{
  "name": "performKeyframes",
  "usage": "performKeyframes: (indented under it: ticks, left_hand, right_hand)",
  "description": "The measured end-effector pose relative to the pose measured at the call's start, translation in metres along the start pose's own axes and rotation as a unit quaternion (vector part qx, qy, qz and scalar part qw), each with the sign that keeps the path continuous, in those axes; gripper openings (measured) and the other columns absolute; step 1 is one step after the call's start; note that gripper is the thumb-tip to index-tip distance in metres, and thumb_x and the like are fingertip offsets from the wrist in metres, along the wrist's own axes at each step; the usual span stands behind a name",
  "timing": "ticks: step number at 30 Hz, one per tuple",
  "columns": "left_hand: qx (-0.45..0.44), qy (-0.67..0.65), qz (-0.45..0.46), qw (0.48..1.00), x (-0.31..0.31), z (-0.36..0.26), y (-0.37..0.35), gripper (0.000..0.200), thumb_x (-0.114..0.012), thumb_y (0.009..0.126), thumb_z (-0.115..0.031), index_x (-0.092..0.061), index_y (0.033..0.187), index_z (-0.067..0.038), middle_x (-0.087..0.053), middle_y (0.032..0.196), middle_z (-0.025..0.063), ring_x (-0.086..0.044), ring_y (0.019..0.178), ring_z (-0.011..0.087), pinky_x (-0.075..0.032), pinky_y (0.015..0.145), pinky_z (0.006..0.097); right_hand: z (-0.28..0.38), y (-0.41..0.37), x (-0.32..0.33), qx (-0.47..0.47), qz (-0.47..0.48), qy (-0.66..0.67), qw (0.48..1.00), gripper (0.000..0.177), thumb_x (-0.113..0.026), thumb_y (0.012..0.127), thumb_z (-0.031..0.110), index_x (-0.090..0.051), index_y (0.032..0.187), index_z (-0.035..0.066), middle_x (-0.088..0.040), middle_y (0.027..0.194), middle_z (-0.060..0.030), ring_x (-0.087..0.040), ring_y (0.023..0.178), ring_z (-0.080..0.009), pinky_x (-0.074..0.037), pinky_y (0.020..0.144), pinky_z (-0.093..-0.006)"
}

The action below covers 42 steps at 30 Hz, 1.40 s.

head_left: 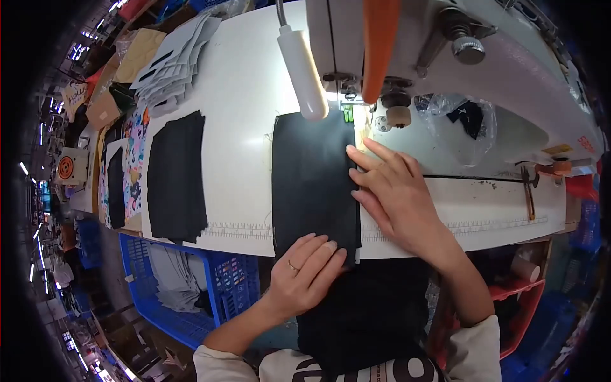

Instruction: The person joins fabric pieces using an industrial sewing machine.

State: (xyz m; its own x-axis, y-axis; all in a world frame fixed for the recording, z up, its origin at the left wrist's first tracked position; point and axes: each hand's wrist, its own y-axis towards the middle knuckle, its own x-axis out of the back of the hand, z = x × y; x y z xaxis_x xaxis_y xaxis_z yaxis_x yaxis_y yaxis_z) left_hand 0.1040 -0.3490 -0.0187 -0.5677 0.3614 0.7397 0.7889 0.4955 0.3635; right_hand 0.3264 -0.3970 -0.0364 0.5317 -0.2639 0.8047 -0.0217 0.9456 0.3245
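Observation:
A black rectangular fabric piece [313,178] lies on the white sewing table, its top edge near the needle area of the sewing machine [509,76]. My left hand [309,270], with a ring on one finger, rests on the fabric's bottom edge, fingers stretched out and lying flat. At the fabric's right edge, my right hand [394,191] lies with its fingers spread, the fingertips touching the edge just below the machine's foot. A white lamp [302,73] hangs above the fabric's top.
More black pieces [177,178] and grey pieces [175,63] lie at the left. A plastic bag [468,130] and small scissors [528,194] are at the right. Below the table edge stand a blue crate [219,280] and a red basket [531,318].

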Motion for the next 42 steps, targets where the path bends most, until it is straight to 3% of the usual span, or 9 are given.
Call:
performKeyframes:
  ticks: [3,12,16,20,23,26,31,34,42]
  left_hand:
    - [-0.13,0.131,-0.043,0.982,-0.018,0.012,-0.027,0.026,-0.077,0.078,-0.009,-0.075,0.102,0.001,-0.068,0.101,0.0111,-0.068,0.096,0.0286,-0.062,0.082,0.0404]
    - [-0.132,0.091,0.021,0.987,0.002,0.006,-0.012,0.031,-0.076,0.077,0.004,-0.075,0.107,-0.001,-0.07,0.108,0.0127,-0.07,0.1,0.0304,-0.062,0.086,0.0433]
    - [-0.023,0.028,0.009,0.999,0.016,0.031,0.057,0.039,-0.078,0.085,-0.01,-0.069,0.121,0.0,-0.064,0.131,0.0177,-0.065,0.119,0.0384,-0.056,0.097,0.0431]
    - [-0.042,0.032,0.031,0.998,-0.001,0.066,0.095,0.049,-0.082,0.084,-0.017,-0.065,0.126,-0.001,-0.061,0.139,0.0178,-0.061,0.127,0.0388,-0.051,0.105,0.0437]
    - [-0.047,0.049,0.047,0.997,-0.006,0.067,0.094,0.048,-0.081,0.084,-0.017,-0.063,0.123,0.003,-0.06,0.135,0.0208,-0.06,0.121,0.0395,-0.054,0.098,0.0432]
    - [-0.043,0.045,0.045,0.997,-0.009,0.068,0.091,0.049,-0.081,0.084,-0.02,-0.062,0.123,0.004,-0.06,0.136,0.0214,-0.061,0.121,0.0393,-0.054,0.099,0.0432]
    - [-0.024,0.047,0.056,0.997,-0.009,0.07,0.099,0.049,-0.081,0.084,-0.021,-0.063,0.122,0.005,-0.06,0.136,0.0225,-0.062,0.12,0.0388,-0.054,0.098,0.0437]
    - [-0.016,0.044,0.076,0.996,-0.004,0.066,0.101,0.049,-0.082,0.084,-0.021,-0.063,0.121,0.005,-0.061,0.136,0.0225,-0.063,0.117,0.0386,-0.054,0.097,0.0436]
    - [-0.013,0.028,0.073,0.997,-0.006,0.073,0.102,0.049,-0.084,0.081,-0.022,-0.065,0.12,0.002,-0.06,0.139,0.0201,-0.063,0.114,0.039,-0.054,0.095,0.0446]
  right_hand:
    - [-0.002,-0.001,-0.003,0.006,-0.001,-0.002,1.0,0.022,-0.069,0.097,0.012,-0.065,0.116,0.003,-0.059,0.148,-0.0094,-0.047,0.144,-0.029,-0.037,0.113,-0.0434]
    - [-0.001,0.0,-0.002,0.006,-0.004,-0.004,1.0,0.023,-0.07,0.095,0.013,-0.065,0.115,0.003,-0.058,0.148,-0.0094,-0.047,0.143,-0.0298,-0.037,0.112,-0.0438]
    - [0.001,0.001,-0.001,0.012,0.006,-0.031,0.999,0.025,-0.07,0.094,0.012,-0.065,0.117,0.003,-0.058,0.148,-0.0102,-0.048,0.143,-0.0305,-0.038,0.112,-0.0435]
    - [0.004,-0.004,0.02,0.001,0.021,0.008,1.0,0.027,-0.069,0.094,0.008,-0.065,0.12,0.005,-0.058,0.147,-0.012,-0.048,0.142,-0.0314,-0.037,0.114,-0.0442]
    - [-0.023,-0.055,0.05,-0.064,-0.179,-0.062,0.98,0.031,-0.068,0.093,0.002,-0.064,0.124,0.003,-0.06,0.141,-0.0134,-0.054,0.134,-0.033,-0.039,0.113,-0.0453]
    - [-0.068,-0.094,0.088,-0.182,-0.403,-0.199,0.875,0.034,-0.068,0.093,0.001,-0.064,0.126,0.002,-0.065,0.13,-0.0126,-0.058,0.124,-0.033,-0.043,0.109,-0.0447]
    - [-0.092,-0.116,0.119,-0.228,-0.319,-0.355,0.849,0.029,-0.068,0.094,0.002,-0.067,0.123,0.001,-0.068,0.123,-0.013,-0.061,0.12,-0.0336,-0.045,0.107,-0.0432]
    - [-0.102,-0.136,0.11,-0.197,-0.204,-0.346,0.894,0.023,-0.068,0.096,0.004,-0.07,0.118,0.001,-0.069,0.118,-0.0137,-0.062,0.116,-0.034,-0.046,0.105,-0.0424]
    - [-0.075,-0.097,0.129,-0.256,-0.294,-0.251,0.886,0.016,-0.07,0.091,0.002,-0.07,0.107,0.0,-0.068,0.109,-0.0132,-0.064,0.102,-0.0324,-0.048,0.094,-0.0443]
